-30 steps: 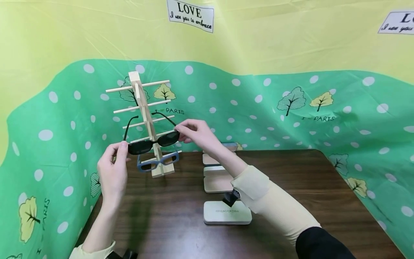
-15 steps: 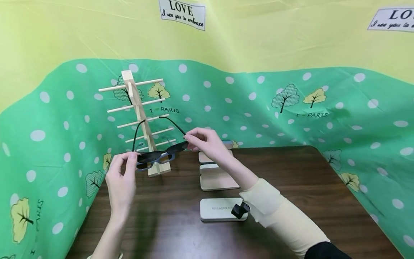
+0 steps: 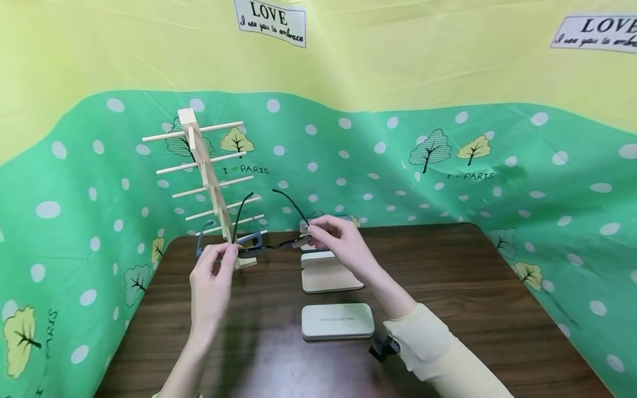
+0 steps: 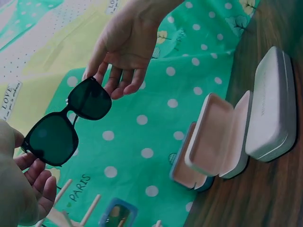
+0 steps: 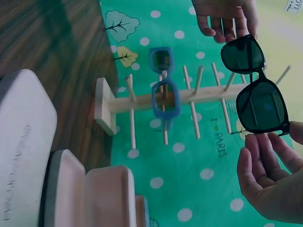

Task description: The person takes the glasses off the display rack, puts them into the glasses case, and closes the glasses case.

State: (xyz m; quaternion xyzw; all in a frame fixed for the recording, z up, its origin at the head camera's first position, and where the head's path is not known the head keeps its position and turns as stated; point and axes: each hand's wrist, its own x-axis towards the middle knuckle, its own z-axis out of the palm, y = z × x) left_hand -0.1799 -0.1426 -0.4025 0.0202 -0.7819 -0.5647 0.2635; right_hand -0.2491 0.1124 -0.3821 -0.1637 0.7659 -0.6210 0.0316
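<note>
Between my two hands hangs a pair of black sunglasses (image 4: 50,137), unfolded, temples pointing away toward the wall. My left hand (image 3: 213,287) pinches one end of the frame by the hinge. At the other end, my right hand (image 3: 342,243) pinches the opposite hinge between thumb and fingers. Behind the sunglasses stands a wooden display rack (image 3: 201,157) with rows of pegs. Blue-framed glasses (image 5: 166,98) rest on a low row of it, partly covered by the sunglasses and left hand in the head view.
A closed white glasses case (image 3: 337,321) lies near the middle of the dark wooden table (image 3: 463,287). Behind it sits an open case (image 3: 330,279) with a pink lining. Farther back is another open case (image 4: 185,163), bluish outside. A patterned cloth (image 3: 378,166) hangs behind.
Both hands have carried the sunglasses right and down, away from the rack. The sunglasses have tipped, so their lenses now show nearly edge-on. The blue glasses stay on the rack.
</note>
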